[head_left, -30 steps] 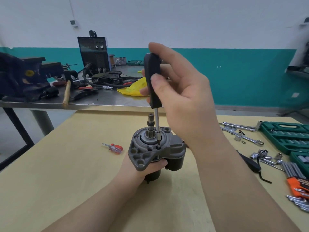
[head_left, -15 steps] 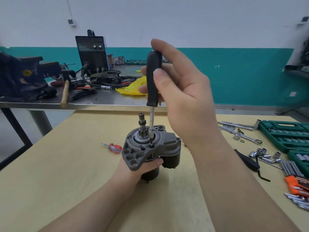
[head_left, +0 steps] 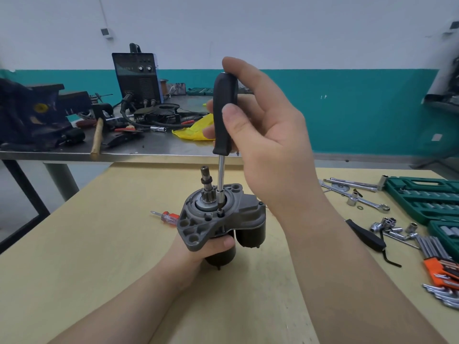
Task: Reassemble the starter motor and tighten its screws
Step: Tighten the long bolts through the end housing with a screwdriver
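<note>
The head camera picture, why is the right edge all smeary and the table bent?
In the head view, the wide lens curves the metal bench edge and stretches the corners; the far right blurs, while the starter motor and screwdriver stay sharp under soft, even light.

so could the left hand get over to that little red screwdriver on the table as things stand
Probably not right now. The path to the small red screwdriver looks open across bare wooden table, but the left hand grips the starter motor while the right hand holds the black driver in it.
</note>
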